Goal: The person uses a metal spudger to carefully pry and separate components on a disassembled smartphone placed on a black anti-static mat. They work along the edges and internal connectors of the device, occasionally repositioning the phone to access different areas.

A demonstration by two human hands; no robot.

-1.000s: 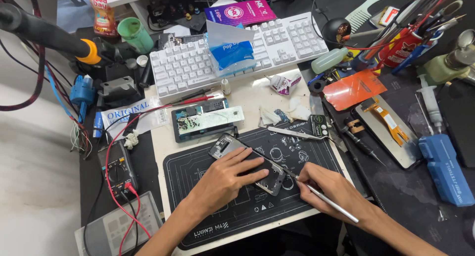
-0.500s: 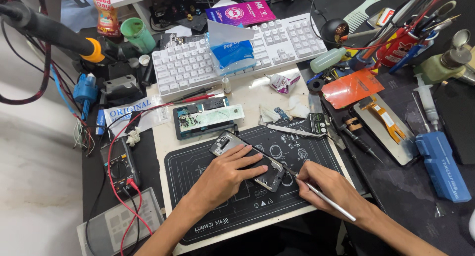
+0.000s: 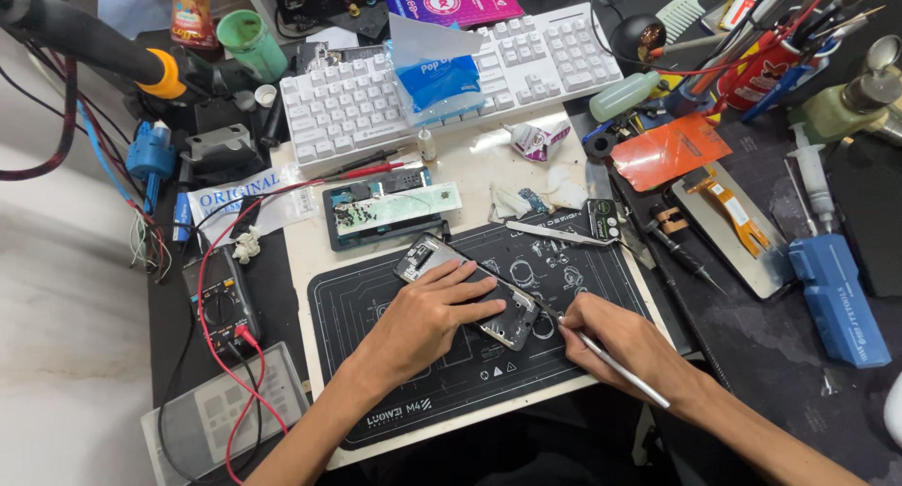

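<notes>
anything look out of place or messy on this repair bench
Yes: crumpled tissues lie loose on the board beside the black work mat, and an opened phone sits above it. The left hand pins another opened phone; the right hand works a metal tool.

A white keyboard [image 3: 451, 82] lies at the back with a blue pouch [image 3: 434, 68] resting on it. Left of it stands a green cup [image 3: 250, 42]. A multimeter [image 3: 222, 303] with red leads sits at the left edge of the desk. To the right lie an orange sheet [image 3: 669, 150], a blue case [image 3: 838, 296] and a syringe [image 3: 812, 178]
</notes>
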